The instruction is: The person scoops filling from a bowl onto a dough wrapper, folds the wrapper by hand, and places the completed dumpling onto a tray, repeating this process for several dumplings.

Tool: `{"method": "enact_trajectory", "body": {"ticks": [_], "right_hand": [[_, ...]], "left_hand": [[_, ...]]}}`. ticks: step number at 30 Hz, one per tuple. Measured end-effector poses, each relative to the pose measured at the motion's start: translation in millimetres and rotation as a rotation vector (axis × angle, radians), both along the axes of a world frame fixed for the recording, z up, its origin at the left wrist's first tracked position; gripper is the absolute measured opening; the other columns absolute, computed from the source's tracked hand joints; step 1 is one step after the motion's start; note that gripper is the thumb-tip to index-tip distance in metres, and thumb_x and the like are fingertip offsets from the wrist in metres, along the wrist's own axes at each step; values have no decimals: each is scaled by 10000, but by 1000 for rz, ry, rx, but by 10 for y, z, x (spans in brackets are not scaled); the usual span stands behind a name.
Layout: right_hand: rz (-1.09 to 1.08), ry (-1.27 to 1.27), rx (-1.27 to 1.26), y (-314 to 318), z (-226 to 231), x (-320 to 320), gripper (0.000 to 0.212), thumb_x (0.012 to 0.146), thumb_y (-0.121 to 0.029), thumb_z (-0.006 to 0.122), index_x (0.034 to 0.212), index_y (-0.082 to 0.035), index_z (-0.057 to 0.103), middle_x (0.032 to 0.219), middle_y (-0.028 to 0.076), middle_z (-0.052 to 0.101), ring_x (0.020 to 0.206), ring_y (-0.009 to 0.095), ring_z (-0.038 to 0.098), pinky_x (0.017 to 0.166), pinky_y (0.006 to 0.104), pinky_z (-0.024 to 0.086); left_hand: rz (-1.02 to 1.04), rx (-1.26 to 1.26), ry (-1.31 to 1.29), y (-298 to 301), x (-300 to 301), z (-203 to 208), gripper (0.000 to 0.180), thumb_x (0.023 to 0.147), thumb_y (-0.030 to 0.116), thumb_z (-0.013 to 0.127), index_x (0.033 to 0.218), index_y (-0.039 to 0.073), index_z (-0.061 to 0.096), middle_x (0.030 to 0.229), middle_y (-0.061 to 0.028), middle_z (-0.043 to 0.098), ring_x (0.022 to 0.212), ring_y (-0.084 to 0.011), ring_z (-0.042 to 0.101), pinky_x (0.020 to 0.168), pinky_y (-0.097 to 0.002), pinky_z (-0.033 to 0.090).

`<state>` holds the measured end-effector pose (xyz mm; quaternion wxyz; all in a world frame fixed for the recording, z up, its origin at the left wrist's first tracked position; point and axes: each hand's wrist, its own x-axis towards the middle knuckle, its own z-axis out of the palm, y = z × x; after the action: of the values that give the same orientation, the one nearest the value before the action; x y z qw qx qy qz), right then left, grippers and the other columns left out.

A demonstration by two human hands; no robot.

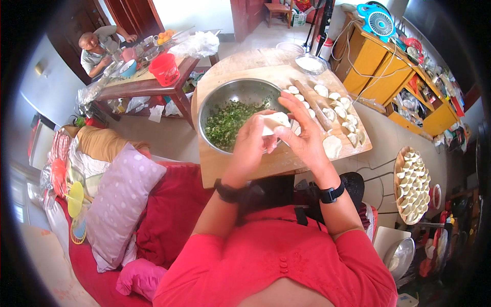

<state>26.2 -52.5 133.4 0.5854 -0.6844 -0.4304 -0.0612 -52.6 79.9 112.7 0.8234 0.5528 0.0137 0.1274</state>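
Above the near rim of a steel bowl point(209, 139), a white dumpling point(274, 122) is held between my two hands. My left hand point(248, 140) cups it from the left with bent fingers. From the right, my right hand point(308, 143) presses its thumb against the dumpling, with the other fingers raised and partly spread. Chopped green filling point(225, 120) lies in the bowl. On the wooden board point(225, 171), a rolling pin point(313, 105) rests among small dough pieces, and a flat round wrapper point(332, 147) lies near my right hand. Folded dumplings point(352, 124) sit along the board's right side.
A round tray point(400, 204) full of dumplings stands low on the right. At the back left, a person point(97, 53) sits behind a table point(169, 92) holding a red bucket point(164, 70). A yellow cabinet point(371, 61) with a blue fan point(379, 23) stands at the back right.
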Motion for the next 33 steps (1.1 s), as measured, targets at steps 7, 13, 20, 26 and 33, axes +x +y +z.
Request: {"method": "enact_trajectory", "body": {"ticks": [7,13,20,26,33], "right_hand": [[139,339,90,122,-50,-109,463,835,-161,649,1244,9,515,1310,159,519,1236,262,476,1032,347,363],[-27,75,47,72,10,-128,275,914,-164,526,1113,15,589,1164,184,579,1112,338,530,968,385,408],[-184,-165,79,59,88,-286,211,925,-122,475,969,39,605,969,206,608,935,383,566,832,428,471],[-232,-229,135,-25,126,-307,196,917,-94,476,949,56,597,940,217,605,900,394,567,812,439,473],[-391,-269,121,-84,144,-387,170,895,-67,471,898,49,595,910,204,607,864,381,566,789,455,469]], "left_hand": [[46,-64,-84,-148,58,-7,430,1045,345,275,1350,86,430,1153,-63,557,932,-106,559,663,-230,476],[27,-9,-29,-217,49,59,417,1047,304,265,1342,74,450,1161,-68,560,1014,-140,557,799,-268,483],[146,289,-237,-279,87,115,394,1042,242,287,1203,-12,542,1176,-124,583,1058,-199,558,932,-308,445],[109,343,-122,-351,59,312,355,1035,205,313,1191,-18,540,1147,-121,585,1061,-183,549,958,-310,423],[51,669,-292,-407,48,368,340,1027,173,317,1220,-27,513,1202,-134,556,1112,-206,529,997,-336,392]]}}
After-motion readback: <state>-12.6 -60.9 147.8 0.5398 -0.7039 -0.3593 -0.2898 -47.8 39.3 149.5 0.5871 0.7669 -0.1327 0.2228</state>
